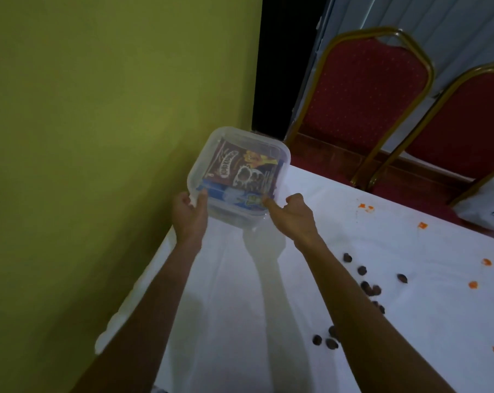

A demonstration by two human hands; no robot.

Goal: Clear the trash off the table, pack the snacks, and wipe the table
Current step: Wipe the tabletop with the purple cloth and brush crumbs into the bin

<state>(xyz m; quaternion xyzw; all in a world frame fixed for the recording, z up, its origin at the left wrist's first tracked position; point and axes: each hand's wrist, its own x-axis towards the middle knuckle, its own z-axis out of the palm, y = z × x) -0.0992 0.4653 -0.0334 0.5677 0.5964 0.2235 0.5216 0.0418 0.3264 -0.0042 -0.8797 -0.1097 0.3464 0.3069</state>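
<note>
A clear plastic container point(200, 163) with its lid on is held above the far left corner of the white-clothed table point(240, 321). Inside lie a brown snack packet point(240, 168) and a blue packet point(234, 201). My left hand point(189, 215) grips the container's near left corner, thumb on the lid. My right hand point(292, 215) grips its near right corner, thumb pressed on top. Several dark round snack pieces point(366, 287) and small orange scraps point(473, 285) lie scattered on the cloth to the right.
A green wall point(98, 109) runs along the table's left edge. Two red padded chairs point(364, 89) with gold frames stand beyond the far edge. A white bag point(486, 208) with dark lettering lies at the right edge.
</note>
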